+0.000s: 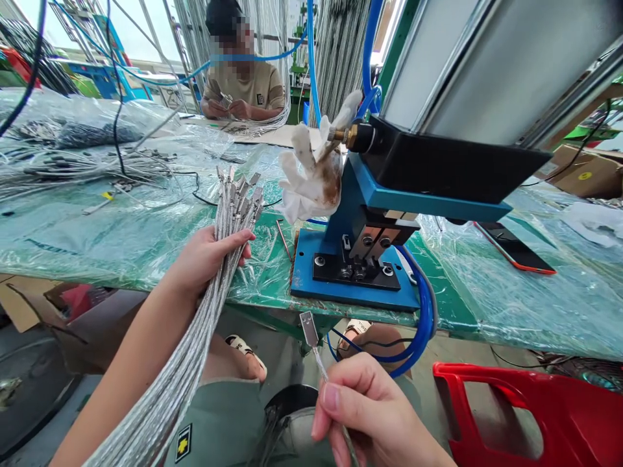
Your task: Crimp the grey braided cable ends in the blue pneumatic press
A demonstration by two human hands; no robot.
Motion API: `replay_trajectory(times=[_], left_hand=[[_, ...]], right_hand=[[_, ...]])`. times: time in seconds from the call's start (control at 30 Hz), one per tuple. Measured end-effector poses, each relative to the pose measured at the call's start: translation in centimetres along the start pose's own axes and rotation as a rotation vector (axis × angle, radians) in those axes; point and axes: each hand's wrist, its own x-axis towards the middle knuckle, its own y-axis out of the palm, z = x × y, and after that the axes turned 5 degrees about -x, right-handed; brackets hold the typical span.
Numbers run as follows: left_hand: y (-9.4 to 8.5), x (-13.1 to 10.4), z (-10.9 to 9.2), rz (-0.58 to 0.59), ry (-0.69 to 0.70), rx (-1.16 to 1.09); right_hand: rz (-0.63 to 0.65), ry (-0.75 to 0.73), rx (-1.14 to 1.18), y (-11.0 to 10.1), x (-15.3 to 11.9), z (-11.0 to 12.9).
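Observation:
My left hand (214,256) is wrapped round a thick bundle of silvery cables (195,350), their flat metal end pieces fanned out above my thumb and the strands hanging down to the lower left. In my right hand (360,405), pinched between thumb and fingers, is a single cable with a flat metal tip (309,329) pointing up, below the table's front edge. A blue and black press (357,269) stands at the table edge, beyond and between my hands; the single tip is apart from it.
A white glove (311,175) hangs by the press's brass fitting. A phone (516,250) lies on the plastic-covered table (121,243). Loose cables (73,165) lie back left. Blue hoses (426,311) loop at the front. A red stool (530,408) stands lower right. Across the table sits another person (248,84).

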Motion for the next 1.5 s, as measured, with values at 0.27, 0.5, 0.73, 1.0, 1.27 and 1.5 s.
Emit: replay_trajectory(times=[0.27,0.5,0.73,1.0,1.27,1.5], left_hand=[[0.0,0.0,0.1,-0.002,-0.005,-0.010],[-0.1,0.0,0.1,0.009,-0.005,0.000],[-0.1,0.0,0.0,-0.007,-0.020,0.015],[-0.1,0.1,0.0,-0.007,-0.011,0.049],[-0.4,0.3,0.3,-0.003,-0.012,0.064],[-0.5,0.4,0.5,-0.027,-0.015,0.027]], right_hand=[[0.011,0.010,-0.056,0.5,-0.6,-0.2],[-0.158,-0.186,-0.150,1.0,0.1,0.6],[-0.509,-0.342,-0.614,-0.2,0.4,0.3],[-0.413,-0.255,-0.318,-0.6,0.5,0.7],[-0.243,-0.248,0.152,-0.9,1.1,1.6],[-0.238,-0.289,0.287,-1.0,2.3,3.3]])
